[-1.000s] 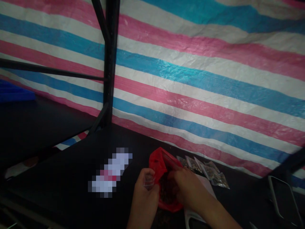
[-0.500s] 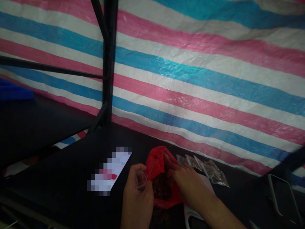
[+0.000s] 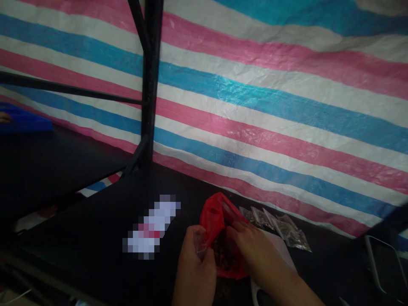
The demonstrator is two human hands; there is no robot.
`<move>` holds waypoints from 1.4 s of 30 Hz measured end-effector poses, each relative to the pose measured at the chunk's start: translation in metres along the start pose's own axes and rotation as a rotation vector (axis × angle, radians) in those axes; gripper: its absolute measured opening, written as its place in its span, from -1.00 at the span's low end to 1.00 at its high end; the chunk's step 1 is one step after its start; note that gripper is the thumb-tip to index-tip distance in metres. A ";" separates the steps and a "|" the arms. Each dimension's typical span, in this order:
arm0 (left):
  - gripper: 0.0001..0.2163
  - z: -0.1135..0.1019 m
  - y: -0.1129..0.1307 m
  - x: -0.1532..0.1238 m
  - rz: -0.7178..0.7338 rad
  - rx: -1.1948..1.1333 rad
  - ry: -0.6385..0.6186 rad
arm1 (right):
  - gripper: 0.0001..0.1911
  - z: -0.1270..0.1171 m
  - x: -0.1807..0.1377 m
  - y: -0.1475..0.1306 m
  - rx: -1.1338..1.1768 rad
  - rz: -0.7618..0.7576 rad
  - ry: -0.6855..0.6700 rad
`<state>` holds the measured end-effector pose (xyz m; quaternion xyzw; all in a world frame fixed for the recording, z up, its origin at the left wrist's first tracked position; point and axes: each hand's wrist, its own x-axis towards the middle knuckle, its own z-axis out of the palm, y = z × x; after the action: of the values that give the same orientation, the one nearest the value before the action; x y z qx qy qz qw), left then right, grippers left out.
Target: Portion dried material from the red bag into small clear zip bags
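Observation:
A red plastic bag (image 3: 214, 212) stands with its mouth spread, and small dark brown pieces (image 3: 225, 253) lie inside it. At its left side my left hand (image 3: 196, 259) is closed, thumb against fingers, on a small clear plastic bag (image 3: 200, 245). My right hand (image 3: 245, 238) reaches into the red bag from the right, its fingers bent together. Its fingertips are hidden, so what they hold does not show. Beneath my right forearm is a white device (image 3: 280, 248), partly covered.
Several small filled clear bags (image 3: 291, 231) lie behind my right hand. A phone (image 3: 385, 265) is at the far right, and a blurred lit screen (image 3: 151, 231) at left. Another person's hand (image 3: 4, 117) touches a blue tray (image 3: 28, 121). A black post (image 3: 151, 85) rises behind.
The view has shifted slightly. My left hand, with the clear bag, has moved a little right, closer to the red bag's opening. Another person's hand has appeared at the blue tray.

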<state>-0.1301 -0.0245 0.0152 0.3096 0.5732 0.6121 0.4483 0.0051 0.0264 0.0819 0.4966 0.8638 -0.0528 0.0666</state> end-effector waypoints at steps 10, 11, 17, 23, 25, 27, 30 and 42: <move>-0.60 -0.001 -0.019 0.017 -0.013 -0.146 0.061 | -0.57 0.032 0.005 0.003 0.305 -0.042 0.157; -0.60 -0.002 -0.019 0.019 -0.012 -0.147 0.070 | -0.57 0.035 0.007 0.003 0.367 -0.033 0.181; -0.59 -0.010 -0.008 0.027 -0.012 -0.129 0.110 | -0.57 0.047 0.015 0.003 0.830 0.053 0.167; -0.61 -0.012 0.002 0.029 0.077 -0.107 0.114 | -0.61 0.036 0.010 0.006 0.547 0.088 0.220; -0.63 -0.011 0.000 0.030 0.097 -0.115 0.079 | -0.62 0.030 0.008 0.003 0.356 0.089 0.206; -0.65 -0.010 -0.003 0.032 0.104 -0.131 0.038 | -0.62 0.026 0.007 -0.002 0.212 0.095 0.178; -0.67 -0.007 -0.005 0.035 0.106 -0.164 -0.008 | -0.62 0.025 0.012 -0.009 0.195 0.127 0.172; -0.78 -0.014 -0.004 0.048 0.037 -0.273 -0.108 | -0.62 0.049 0.035 0.006 0.507 0.115 0.290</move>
<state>-0.1613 0.0127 0.0031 0.2889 0.4539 0.6750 0.5049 -0.0043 0.0512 0.0281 0.5477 0.7941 -0.1918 -0.1806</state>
